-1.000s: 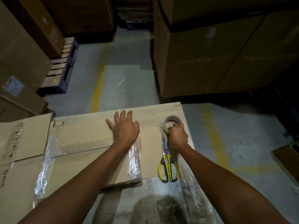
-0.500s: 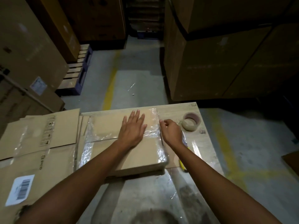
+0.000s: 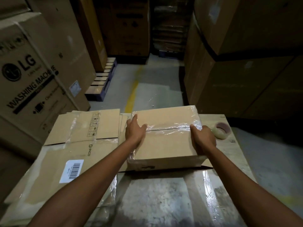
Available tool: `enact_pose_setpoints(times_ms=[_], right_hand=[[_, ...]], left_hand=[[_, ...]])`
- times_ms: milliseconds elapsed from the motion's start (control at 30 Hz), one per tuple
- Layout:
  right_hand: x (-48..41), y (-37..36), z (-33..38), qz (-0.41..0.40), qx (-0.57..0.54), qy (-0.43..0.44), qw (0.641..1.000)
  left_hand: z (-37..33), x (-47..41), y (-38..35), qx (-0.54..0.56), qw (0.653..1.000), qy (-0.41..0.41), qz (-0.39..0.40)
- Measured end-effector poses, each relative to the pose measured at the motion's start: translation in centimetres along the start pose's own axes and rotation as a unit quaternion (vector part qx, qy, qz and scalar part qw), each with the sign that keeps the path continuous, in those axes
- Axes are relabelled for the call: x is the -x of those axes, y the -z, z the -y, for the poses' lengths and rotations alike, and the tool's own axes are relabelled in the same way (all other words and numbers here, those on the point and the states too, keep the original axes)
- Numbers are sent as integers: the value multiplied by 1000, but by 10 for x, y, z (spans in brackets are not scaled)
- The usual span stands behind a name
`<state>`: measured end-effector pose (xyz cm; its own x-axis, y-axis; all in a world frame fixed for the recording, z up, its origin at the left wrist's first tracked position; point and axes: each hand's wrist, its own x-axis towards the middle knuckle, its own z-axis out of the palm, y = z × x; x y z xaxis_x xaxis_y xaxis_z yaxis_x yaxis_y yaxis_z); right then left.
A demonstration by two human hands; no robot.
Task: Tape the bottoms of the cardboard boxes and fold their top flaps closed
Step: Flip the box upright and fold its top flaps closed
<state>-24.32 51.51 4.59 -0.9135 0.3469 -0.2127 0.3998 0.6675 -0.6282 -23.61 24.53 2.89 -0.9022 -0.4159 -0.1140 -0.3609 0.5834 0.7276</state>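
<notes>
On the worktable (image 3: 164,197), left hand (image 3: 134,131) and right hand (image 3: 203,139) clasp the taped box (image 3: 167,145) — contents hidden.

matt brown cardboard box (image 3: 165,145), glossy clear tape (image 3: 172,127) (crinkled), worn shiny tabletop (image 3: 160,194)

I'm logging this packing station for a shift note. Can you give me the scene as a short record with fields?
box: cardboard box on the table, clear tape along the seam of its upward face
left hand: left hand on the box's left edge, thumb on top; finger curl unclear
right hand: right hand grips the box's right edge, thumb on top
tape roll: tape roll lies on the table, right of the box, not touching it
beside: flattened cardboard with a barcode label, left of the box
</notes>
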Motion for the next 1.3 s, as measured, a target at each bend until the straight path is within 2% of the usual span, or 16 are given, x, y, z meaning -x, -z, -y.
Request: enact_pose_setpoints(times_ms=[167,333,467,533,600,700,767,833,1000,1133,1300], right_hand=[[13,16,37,-17,12,31,999],[31,32,79,-49,-26,71,996],[46,42,112,-92,-79,107,987],[53,47,125,-109,-132,123,978],[59,54,136,-111,-211,112,965],[53,63,141,-45,-337,38,940],[37,61,138,30,-399,-8,917],[47,65,144,81,-417,5,905],[58,64,135,100,-385,32,917],[55,60,115,113,-327,-15,938],[63,48,95,90,-340,-101,931]], left_hand=[[-7,-8,33,50,998,21,-24],[-33,-23,84,147,987,29,-60],[-49,-42,129,234,971,11,-56],[-54,-51,150,299,952,16,-62],[-61,-52,171,403,912,37,-66],[-64,-51,193,489,869,62,-31],[-67,-47,202,503,861,70,3],[-69,-44,208,497,864,65,41],[-50,-48,211,439,889,37,125],[-29,-53,196,424,892,14,158],[3,-44,158,388,909,47,144]])
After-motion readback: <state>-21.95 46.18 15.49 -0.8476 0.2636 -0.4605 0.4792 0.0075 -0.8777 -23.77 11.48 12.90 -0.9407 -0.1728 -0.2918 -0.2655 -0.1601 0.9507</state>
